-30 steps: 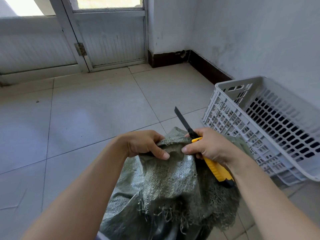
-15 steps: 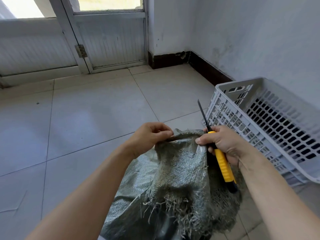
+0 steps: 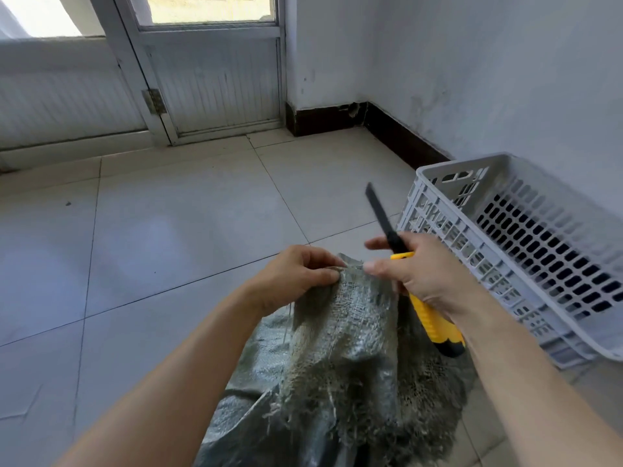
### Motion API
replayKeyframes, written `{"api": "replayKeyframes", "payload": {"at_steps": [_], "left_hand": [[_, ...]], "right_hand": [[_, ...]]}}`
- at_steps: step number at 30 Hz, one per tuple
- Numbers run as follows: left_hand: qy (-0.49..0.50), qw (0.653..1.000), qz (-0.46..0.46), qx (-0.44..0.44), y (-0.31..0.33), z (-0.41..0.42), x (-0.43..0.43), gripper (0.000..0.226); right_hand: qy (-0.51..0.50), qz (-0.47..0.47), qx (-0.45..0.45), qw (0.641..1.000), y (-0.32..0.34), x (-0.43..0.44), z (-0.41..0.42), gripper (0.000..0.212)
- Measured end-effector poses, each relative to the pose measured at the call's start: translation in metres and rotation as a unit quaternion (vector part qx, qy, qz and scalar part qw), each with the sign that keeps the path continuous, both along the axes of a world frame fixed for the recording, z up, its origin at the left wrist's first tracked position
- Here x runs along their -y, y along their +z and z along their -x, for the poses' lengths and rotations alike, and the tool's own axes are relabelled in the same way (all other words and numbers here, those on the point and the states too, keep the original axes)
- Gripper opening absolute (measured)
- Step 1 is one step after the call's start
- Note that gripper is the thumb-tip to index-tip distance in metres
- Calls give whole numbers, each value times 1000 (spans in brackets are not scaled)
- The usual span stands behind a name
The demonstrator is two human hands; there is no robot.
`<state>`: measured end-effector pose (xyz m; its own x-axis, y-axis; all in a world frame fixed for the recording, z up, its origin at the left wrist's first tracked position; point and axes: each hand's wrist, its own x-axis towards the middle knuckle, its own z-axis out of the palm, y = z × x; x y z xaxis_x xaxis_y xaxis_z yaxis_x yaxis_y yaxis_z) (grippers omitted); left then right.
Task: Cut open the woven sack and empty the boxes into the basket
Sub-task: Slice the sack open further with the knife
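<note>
A grey-green woven sack [image 3: 340, 358] with frayed edges stands on the floor in front of me. My left hand [image 3: 296, 274] pinches its top edge. My right hand [image 3: 424, 278] grips a yellow utility knife [image 3: 431, 318] with its black blade pointing up and away, and its thumb and fingers are at the sack's top edge just right of my left hand. A light grey slotted plastic basket [image 3: 526, 251] sits on the floor to the right, against the wall. No boxes are visible; the sack hides its contents.
Pale floor tiles [image 3: 168, 237] stretch left and ahead. A metal-framed door [image 3: 212, 79] with a hinge stands at the back. White walls with a dark skirting board [image 3: 397, 136] meet at the corner behind the basket.
Both hands have come closer together at the sack's top edge. The knife blade has tilted back toward the left, and the right hand's fingers have loosened on the fabric.
</note>
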<state>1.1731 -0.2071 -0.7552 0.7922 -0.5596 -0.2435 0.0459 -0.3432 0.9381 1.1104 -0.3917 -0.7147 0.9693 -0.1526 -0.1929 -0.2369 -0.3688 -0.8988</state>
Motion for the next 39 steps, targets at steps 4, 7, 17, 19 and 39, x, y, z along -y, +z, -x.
{"api": "replayKeyframes", "payload": {"at_steps": [4,7,17,19,39], "left_hand": [[5,999,42,-8,2,0,1,6],[12,997,74,5,2,1,2,14],[40,989,-53,-130,-9,-6,-4,67],[56,984,19,-168,-9,-5,-1,38],[146,912,218,-316,3,-2,17,5]], "right_hand": [[50,3,-96,994,-12,-7,0,22],[56,-31,-171,983,-14,-2,-1,13],[-12,-92,-98,991,-22,4,-4,22],[-4,-68,-91,993,-23,4,-4,23],[22,174,-60,983,10,-14,3,47]]}}
